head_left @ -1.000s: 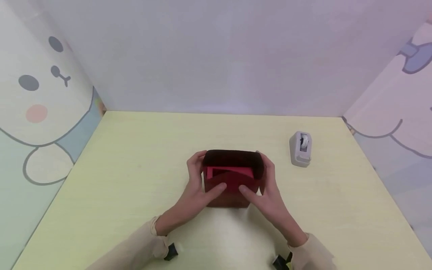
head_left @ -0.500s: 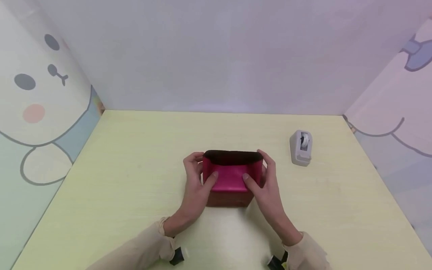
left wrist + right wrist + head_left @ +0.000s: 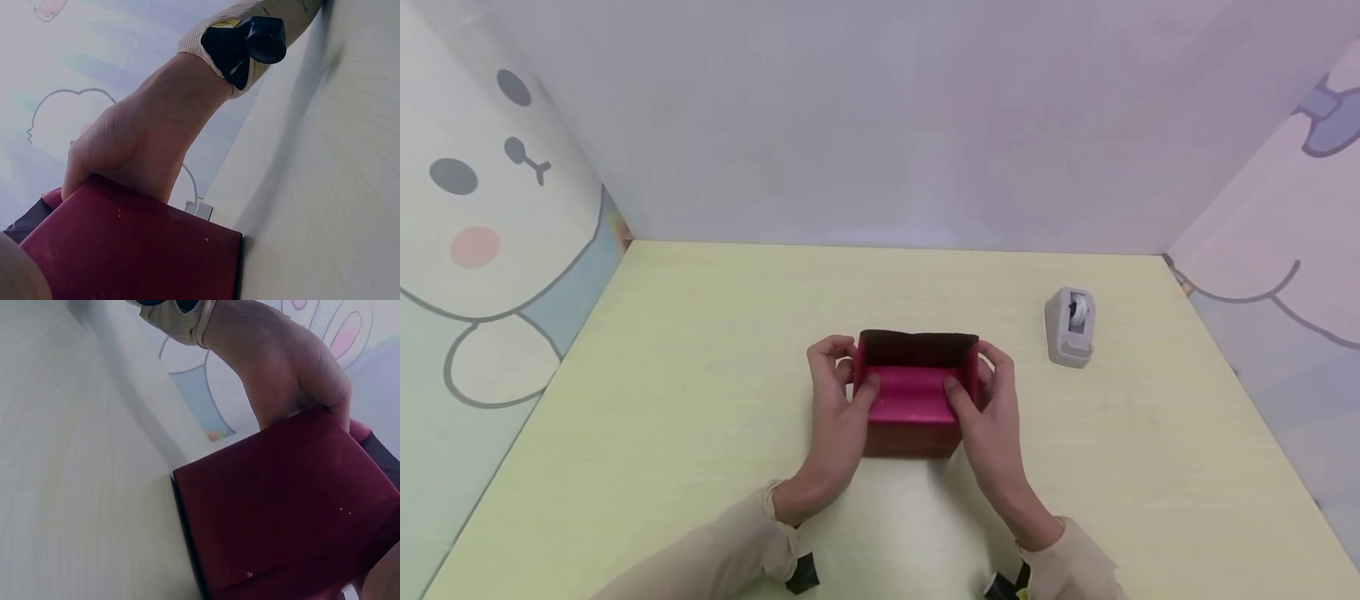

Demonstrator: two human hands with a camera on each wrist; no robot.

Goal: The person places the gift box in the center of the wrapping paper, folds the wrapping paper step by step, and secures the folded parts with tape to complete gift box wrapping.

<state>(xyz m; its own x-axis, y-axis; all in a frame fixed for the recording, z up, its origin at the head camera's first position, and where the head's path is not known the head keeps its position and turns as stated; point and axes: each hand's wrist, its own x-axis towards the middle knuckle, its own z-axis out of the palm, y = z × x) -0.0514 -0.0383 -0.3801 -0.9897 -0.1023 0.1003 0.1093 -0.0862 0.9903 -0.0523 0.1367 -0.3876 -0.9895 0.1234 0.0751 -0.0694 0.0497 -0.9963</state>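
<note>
A dark red box with an open top stands on the table, its lining bright pink and its raised back flap dark inside. My left hand grips its left side, the thumb inside against the pink panel and the fingers behind the side wall. On the opposite side my right hand holds it the same way, thumb pressed on the panel. The left wrist view shows the box's front wall close up, with the right hand beyond. Small pale specks mark that red front face in the right wrist view.
A grey tape dispenser with a roll of tape stands at the back right of the pale wooden table. Walls with cartoon animal prints enclose the table. A black wrist device sits at the left cuff.
My thumbs have moved from the front wall onto the inside and spread apart. A pink panel now shows where a red inner frame and dark hollow were. The sides stand straighter.
</note>
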